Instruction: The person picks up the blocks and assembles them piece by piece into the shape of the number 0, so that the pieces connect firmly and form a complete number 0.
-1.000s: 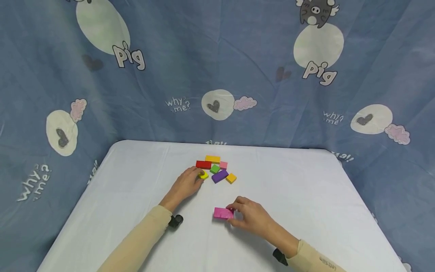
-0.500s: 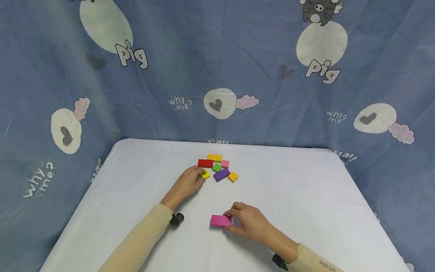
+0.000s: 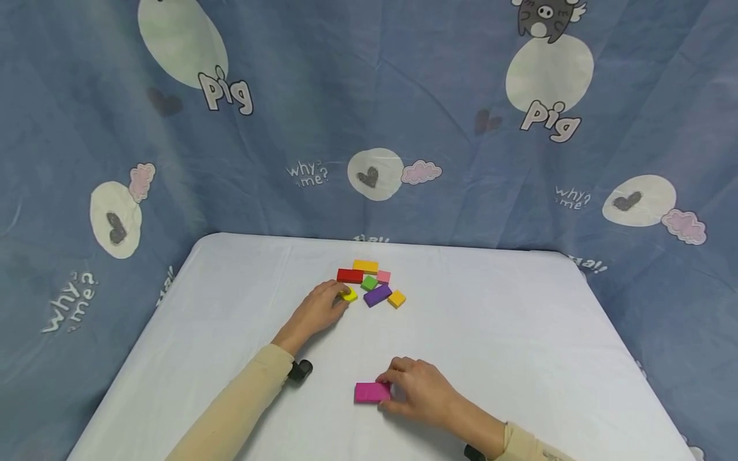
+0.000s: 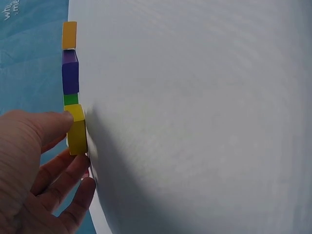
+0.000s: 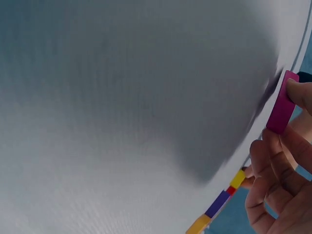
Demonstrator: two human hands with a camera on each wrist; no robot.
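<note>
My right hand pinches the right end of a magenta block low over the front middle of the white table. In the right wrist view the thumb lies on one end of this block and a fingertip is at the other. Farther back, my left hand holds a yellow block between thumb and fingers at the left side of a small cluster. Part of the yellow block is hidden under the fingers in the head view. A red block, a green block and a purple block lie close by it.
The cluster also has a long orange block at the back, a small pink block and a small orange block on the right. A blue printed cloth hangs behind the white table.
My right hand has drawn the magenta block toward the table's front and slightly left. The left hand stays at the yellow block, and the camera view has shifted a little.
</note>
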